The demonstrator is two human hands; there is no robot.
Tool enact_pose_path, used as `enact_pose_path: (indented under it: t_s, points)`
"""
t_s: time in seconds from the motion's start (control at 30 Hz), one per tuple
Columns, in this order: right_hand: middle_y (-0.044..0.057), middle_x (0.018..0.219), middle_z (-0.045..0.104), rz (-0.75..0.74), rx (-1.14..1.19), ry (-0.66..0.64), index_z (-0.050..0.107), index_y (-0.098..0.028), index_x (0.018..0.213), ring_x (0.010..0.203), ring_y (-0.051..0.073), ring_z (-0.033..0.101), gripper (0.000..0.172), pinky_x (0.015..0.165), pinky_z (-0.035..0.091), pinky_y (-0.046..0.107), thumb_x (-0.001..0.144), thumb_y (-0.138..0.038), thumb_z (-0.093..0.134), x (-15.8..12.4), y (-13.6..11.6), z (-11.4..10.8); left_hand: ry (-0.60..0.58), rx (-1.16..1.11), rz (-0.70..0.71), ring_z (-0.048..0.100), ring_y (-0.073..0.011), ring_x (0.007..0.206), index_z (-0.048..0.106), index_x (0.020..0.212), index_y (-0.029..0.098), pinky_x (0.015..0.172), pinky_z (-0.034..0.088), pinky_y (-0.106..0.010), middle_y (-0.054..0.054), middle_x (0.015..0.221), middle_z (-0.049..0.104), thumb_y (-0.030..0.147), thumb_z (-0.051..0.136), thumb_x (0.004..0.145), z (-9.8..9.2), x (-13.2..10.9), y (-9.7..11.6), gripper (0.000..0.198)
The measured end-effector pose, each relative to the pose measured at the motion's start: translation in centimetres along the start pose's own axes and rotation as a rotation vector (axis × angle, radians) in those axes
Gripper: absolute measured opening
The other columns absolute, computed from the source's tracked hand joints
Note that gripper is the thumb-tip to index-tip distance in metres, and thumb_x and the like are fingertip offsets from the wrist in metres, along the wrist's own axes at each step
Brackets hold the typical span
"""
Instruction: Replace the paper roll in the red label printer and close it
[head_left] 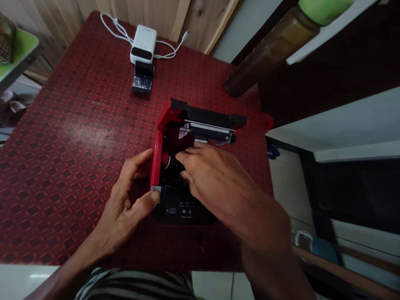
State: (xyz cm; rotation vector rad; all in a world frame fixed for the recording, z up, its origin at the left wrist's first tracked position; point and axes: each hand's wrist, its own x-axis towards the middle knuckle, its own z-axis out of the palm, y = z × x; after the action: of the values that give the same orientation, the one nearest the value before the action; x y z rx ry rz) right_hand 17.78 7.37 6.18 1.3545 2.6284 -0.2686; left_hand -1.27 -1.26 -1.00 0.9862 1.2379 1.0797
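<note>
A red and black label printer (187, 206) stands with its lid (215, 118) raised, exposing the inner compartment. My left hand (128, 200) grips the printer's left side, thumb on the grey front corner and index finger against the red side wall. My right hand (215, 179) reaches down into the compartment from the right. Its thumb and fingers are bent together at a dark, round part (173, 166) with a pale rim. The fingertips are partly hidden, and what lies between them cannot be made out. A roller with metal ends (209, 131) hangs under the lid.
A white power bank (145, 41) with a white cable (170, 53) lies at the back of the red patterned table (78, 125). Near it is a partly unrolled black strip (143, 79). A tall brown bottle with a green cap (271, 50) stands at the right back.
</note>
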Motion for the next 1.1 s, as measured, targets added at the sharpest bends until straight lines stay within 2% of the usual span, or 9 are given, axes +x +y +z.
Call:
enact_pose_path:
  t_s: [0.1,0.27,0.4,0.57,0.67,0.8,0.9,0.97,1.1]
  points:
    - [0.009,0.112,0.086,0.013,-0.003,-0.080,0.082,-0.021,0.113,0.097,0.026,0.081,0.031,0.079,0.057,0.037,0.106,-0.002,0.059,0.9,0.0,-0.3,-0.004,0.006,0.011,0.060,-0.0415,0.158,0.062,0.169,0.033,0.132,0.049,-0.061,-0.008,0.171,0.065,0.054,0.077,0.106,0.0,0.0,0.1,0.067]
    - [0.008,0.111,0.085,0.002,0.009,-0.123,0.081,-0.023,0.112,0.102,0.024,0.081,0.039,0.083,0.058,0.035,0.113,-0.004,0.047,1.7,0.5,0.3,0.003,0.013,0.018,0.062,-0.0404,0.155,0.062,0.169,0.034,0.130,0.050,-0.060,-0.007,0.171,0.065,0.053,0.078,0.106,0.1,0.0,0.1,0.067]
    - [0.009,0.117,0.085,0.006,0.044,-0.123,0.081,-0.023,0.113,0.106,0.027,0.081,0.030,0.087,0.061,0.038,0.109,-0.006,0.057,1.7,0.8,0.7,-0.006,0.018,0.018,0.063,-0.0407,0.153,0.061,0.169,0.035,0.131,0.049,-0.061,-0.007,0.170,0.066,0.053,0.077,0.106,0.1,-0.1,-0.1,0.068]
    - [0.010,0.112,0.085,-0.029,0.136,-0.014,0.080,-0.019,0.110,0.106,0.027,0.082,0.035,0.096,0.064,0.041,0.104,0.003,0.054,1.5,1.5,1.4,0.003,0.020,-0.007,0.065,-0.0423,0.149,0.061,0.170,0.037,0.129,0.049,-0.064,-0.008,0.167,0.069,0.052,0.077,0.106,-0.1,-0.1,-0.2,0.068]
    - [0.009,0.121,0.087,-0.100,0.260,0.040,0.080,-0.022,0.119,0.116,0.028,0.083,0.037,0.106,0.066,0.045,0.104,0.002,0.055,0.8,2.3,1.4,0.003,0.026,-0.014,0.065,-0.0430,0.147,0.061,0.170,0.036,0.127,0.050,-0.065,-0.009,0.165,0.069,0.054,0.077,0.105,-0.1,-0.1,-0.2,0.070]
    - [0.007,0.133,0.088,-0.140,0.345,0.184,0.082,-0.025,0.130,0.129,0.024,0.082,0.051,0.117,0.066,0.046,0.106,0.006,0.049,-1.5,2.3,0.3,0.002,0.033,-0.010,0.065,-0.0424,0.145,0.061,0.171,0.037,0.123,0.052,-0.063,-0.010,0.164,0.069,0.053,0.077,0.105,-0.1,-0.1,-0.2,0.070]
    - [0.007,0.141,0.088,-0.287,0.409,0.233,0.081,-0.023,0.137,0.132,0.024,0.081,0.048,0.121,0.066,0.048,0.107,0.004,0.055,-3.2,1.6,-0.4,0.003,0.068,0.024,0.064,-0.0411,0.145,0.061,0.171,0.035,0.124,0.050,-0.060,-0.009,0.164,0.068,0.052,0.076,0.106,-0.2,-0.1,-0.4,0.069]
    - [0.008,0.134,0.090,-0.345,0.461,0.242,0.084,-0.022,0.130,0.123,0.023,0.084,0.042,0.116,0.068,0.044,0.107,0.004,0.059,-3.7,1.3,-0.4,0.002,0.088,0.043,0.063,-0.0404,0.147,0.060,0.171,0.033,0.123,0.049,-0.057,-0.009,0.166,0.067,0.053,0.075,0.107,-0.2,0.1,-0.5,0.068]
    - [0.005,0.109,0.091,-0.331,0.516,0.304,0.085,-0.021,0.110,0.099,0.021,0.083,0.028,0.094,0.070,0.037,0.112,-0.002,0.065,-3.8,1.4,0.5,-0.005,0.093,0.058,0.063,-0.0391,0.149,0.059,0.171,0.031,0.122,0.051,-0.054,-0.009,0.169,0.065,0.053,0.073,0.109,-0.2,0.1,-0.5,0.067]
